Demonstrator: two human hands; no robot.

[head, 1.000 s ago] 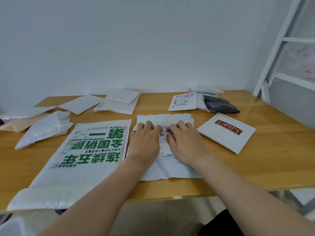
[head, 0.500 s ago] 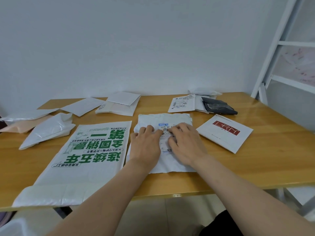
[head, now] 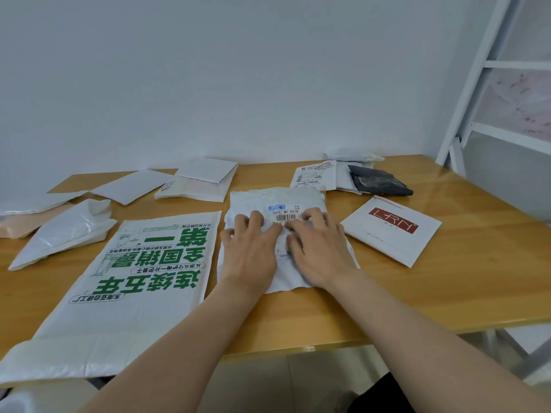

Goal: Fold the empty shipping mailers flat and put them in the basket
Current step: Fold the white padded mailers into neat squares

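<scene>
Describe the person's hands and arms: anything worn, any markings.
The left hand and right hand are ungloved, with no rings visible. The left forearm and right forearm are bare to the frame's edge: no sleeves, watch, bracelet or markings show.

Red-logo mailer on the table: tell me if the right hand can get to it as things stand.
Probably yes. The red-logo mailer lies flat and uncovered right beside the right hand, with nothing between them. That hand is pressing on the crumpled mailer, so it would have to lift off first.
</scene>
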